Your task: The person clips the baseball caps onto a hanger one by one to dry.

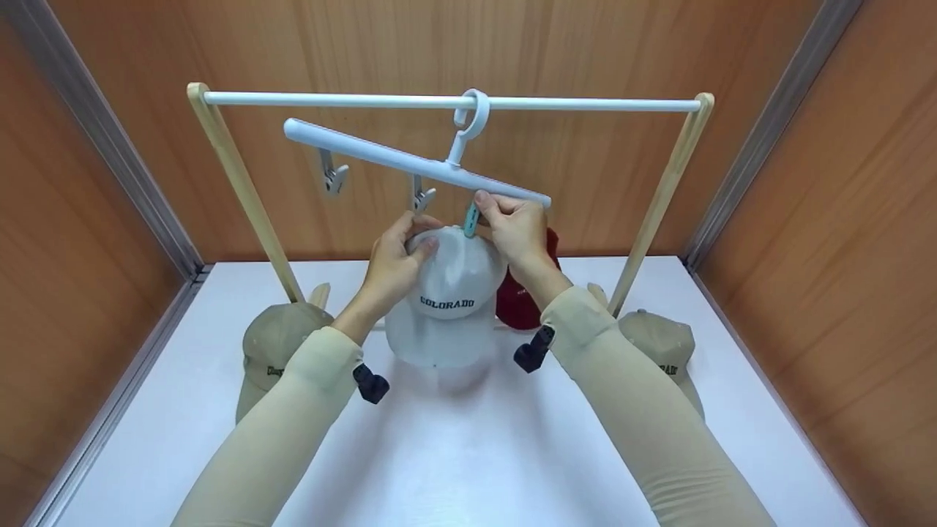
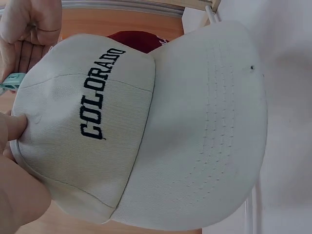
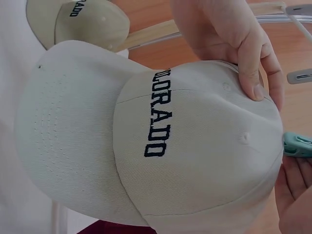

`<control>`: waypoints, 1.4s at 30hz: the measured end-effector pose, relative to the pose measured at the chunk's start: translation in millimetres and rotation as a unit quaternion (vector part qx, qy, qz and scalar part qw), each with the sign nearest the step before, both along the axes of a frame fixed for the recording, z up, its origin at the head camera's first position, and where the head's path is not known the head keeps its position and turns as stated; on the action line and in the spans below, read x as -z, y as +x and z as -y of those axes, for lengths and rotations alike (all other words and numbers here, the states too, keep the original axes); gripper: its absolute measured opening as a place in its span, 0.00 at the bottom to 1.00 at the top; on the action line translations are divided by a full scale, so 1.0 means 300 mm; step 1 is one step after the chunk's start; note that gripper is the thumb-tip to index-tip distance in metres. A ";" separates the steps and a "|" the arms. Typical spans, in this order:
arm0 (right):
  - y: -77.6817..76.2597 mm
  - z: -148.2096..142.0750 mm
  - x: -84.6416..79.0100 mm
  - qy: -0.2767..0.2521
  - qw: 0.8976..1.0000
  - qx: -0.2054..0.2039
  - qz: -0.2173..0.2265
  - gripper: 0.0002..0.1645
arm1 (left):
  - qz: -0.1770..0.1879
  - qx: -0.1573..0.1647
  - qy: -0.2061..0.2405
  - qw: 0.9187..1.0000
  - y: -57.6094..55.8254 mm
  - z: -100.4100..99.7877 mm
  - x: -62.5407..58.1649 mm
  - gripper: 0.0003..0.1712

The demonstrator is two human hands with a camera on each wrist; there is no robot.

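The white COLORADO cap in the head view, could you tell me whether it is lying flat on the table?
No, the white COLORADO cap is held up at the teal clip by the left hand and right hand.

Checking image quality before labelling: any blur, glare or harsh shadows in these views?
Head view: sharp, even light, a soft shadow on the white table under the white cap. Left wrist view: cap lettering crisp, the left hand at the edge soft. Right wrist view: cap sharp, the teal clip slightly soft; no glare.
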State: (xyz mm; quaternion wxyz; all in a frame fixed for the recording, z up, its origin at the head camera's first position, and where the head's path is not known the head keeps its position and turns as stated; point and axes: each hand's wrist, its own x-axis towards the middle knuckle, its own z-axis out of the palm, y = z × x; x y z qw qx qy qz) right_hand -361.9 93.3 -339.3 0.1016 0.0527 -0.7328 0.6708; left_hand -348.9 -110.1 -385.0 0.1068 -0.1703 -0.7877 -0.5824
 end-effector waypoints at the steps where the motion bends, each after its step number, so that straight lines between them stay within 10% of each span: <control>1: -0.001 -0.002 -0.001 0.000 1.000 0.002 0.000 0.17 | -0.002 0.003 0.002 1.000 0.000 -0.003 -0.002 0.13; 42: -0.005 0.007 0.015 0.021 0.999 0.029 -0.035 0.18 | 0.006 0.001 0.070 0.998 -0.001 -0.028 -0.021 0.14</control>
